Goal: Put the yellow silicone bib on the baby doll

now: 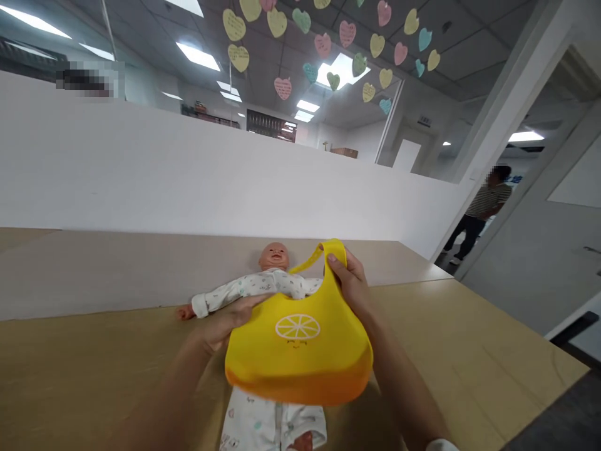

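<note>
Running behind everything is the wall (211,181); before it spreads the table (479,351); on the table lies the doll (248,286), face up, its long axis pointing away from the person, head (273,255) at the far end and legs at the near end; one sleeved arm stretches out to the left, the other is mostly hidden.

Between person and doll is the bib (300,363), held up in both hands and hiding the doll's middle; its broad body spans left to right, crosswise to the doll, its curved neck opening upward toward the head, its orange lower edge toward the person; the head lies just beyond that opening and somewhat left of its centre.

The right hand (351,283) grips the upright band at the bib's right, thumb in front, about level with the head and to its right; the left hand (237,318) pinches the upper left edge, lower, appearing slightly nearer the head; depth is hard to judge. The thin strap (307,262) slants down leftward toward the doll's neck; whether it touches, I cannot tell.
</note>
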{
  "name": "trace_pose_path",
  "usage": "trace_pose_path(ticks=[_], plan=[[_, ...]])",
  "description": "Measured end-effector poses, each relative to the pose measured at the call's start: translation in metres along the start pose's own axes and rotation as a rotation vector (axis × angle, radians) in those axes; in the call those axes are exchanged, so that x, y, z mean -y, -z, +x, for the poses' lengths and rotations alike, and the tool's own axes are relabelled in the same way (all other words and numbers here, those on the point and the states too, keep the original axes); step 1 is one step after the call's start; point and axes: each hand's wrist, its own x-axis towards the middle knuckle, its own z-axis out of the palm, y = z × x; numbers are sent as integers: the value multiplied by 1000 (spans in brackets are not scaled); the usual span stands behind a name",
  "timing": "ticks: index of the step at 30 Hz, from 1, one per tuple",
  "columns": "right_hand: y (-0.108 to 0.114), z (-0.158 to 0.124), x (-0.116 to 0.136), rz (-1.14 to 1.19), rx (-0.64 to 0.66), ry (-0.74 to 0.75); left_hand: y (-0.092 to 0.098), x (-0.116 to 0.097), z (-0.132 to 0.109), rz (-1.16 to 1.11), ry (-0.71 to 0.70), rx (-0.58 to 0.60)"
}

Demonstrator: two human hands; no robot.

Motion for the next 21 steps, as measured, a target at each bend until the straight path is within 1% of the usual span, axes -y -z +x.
trace_pose_path(ticks=[2,3,4,5,7,9,11,14,16,18,21], plan=[[0,11,-14,21,-52,5,-7,-8,1,-17,-20,-53],[1,17,-20,25,-71,3,-10,-12,3,-13,-32,-93],[3,22,-26,26,-84,-2,-12,-15,6,-5,-55,-157],[4,28,-31,27,-92,-9,-14,-17,9,2,-86,-246],[6,39,-39,41,-97,-20,-15,-20,14,1,-152,-464],[7,49,-44,75,-94,-36,-14,-21,16,-11,-185,-664],[6,58,-46,109,-86,-64,-14,-23,17,1,-179,-783],[6,70,-42,123,-34,-96,-15,-29,19,83,-182,-840],[8,77,-38,129,-4,-71,-15,-35,25,138,-208,-824],[11,84,-36,153,-32,-28,-12,-41,34,166,-258,-770],[13,94,-44,188,-141,-6,1,-45,52,168,-312,-691]])
